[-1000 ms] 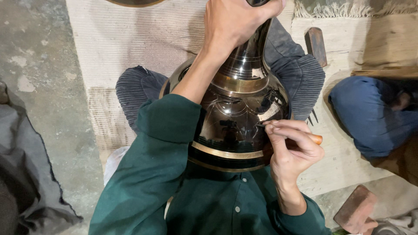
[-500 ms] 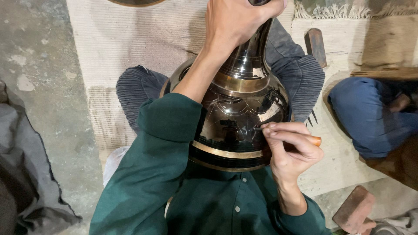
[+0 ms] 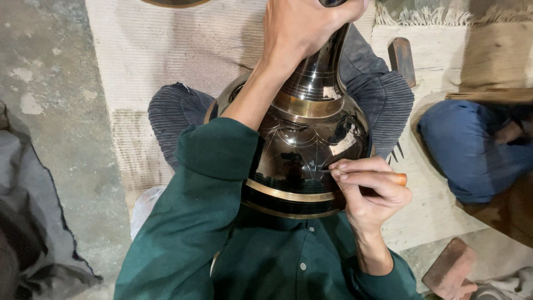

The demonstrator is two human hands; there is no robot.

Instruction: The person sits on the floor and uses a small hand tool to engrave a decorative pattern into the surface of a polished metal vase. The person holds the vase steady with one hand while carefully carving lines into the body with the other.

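A large dark polished metal vase [image 3: 302,147] with brass bands lies tilted in my lap, its neck pointing away from me. My left hand [image 3: 302,25] is wrapped round the top of the neck and steadies it. My right hand [image 3: 369,191] pinches a thin engraving tool with an orange wooden handle [image 3: 397,179], its tip touching the vase's shiny belly just above the lower brass band. Fine scratched lines show on the dark surface near the tip.
I sit cross-legged on a pale woven mat [image 3: 166,55] over a concrete floor [image 3: 44,139]. Another person's blue-trousered knee [image 3: 472,150] is at the right. A wooden block [image 3: 402,58] lies beyond my knee, a reddish block [image 3: 449,269] at lower right, grey cloth [image 3: 28,222] at left.
My right hand has shifted the tool tip slightly along the vase's belly. The left hand and the vase stay where they were.
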